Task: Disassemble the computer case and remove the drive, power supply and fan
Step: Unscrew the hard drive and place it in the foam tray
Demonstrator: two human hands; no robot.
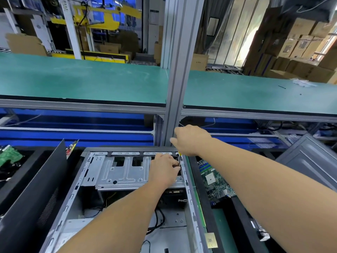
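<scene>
The computer case [116, 189] lies open at lower centre of the frame. Right hand [191, 139] grips a screwdriver [179, 159] above its far right corner; left hand [164, 170], fingers curled, pinches the shaft there.

Both bare arms reach forward; the left hand [164, 168] lies low, fingers curled, apparently pinching; the right hand [191, 140] is fisted above it

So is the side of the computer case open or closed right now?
Open. The computer case lies on its side with no panel on top; its drive cage and cables show.
</scene>
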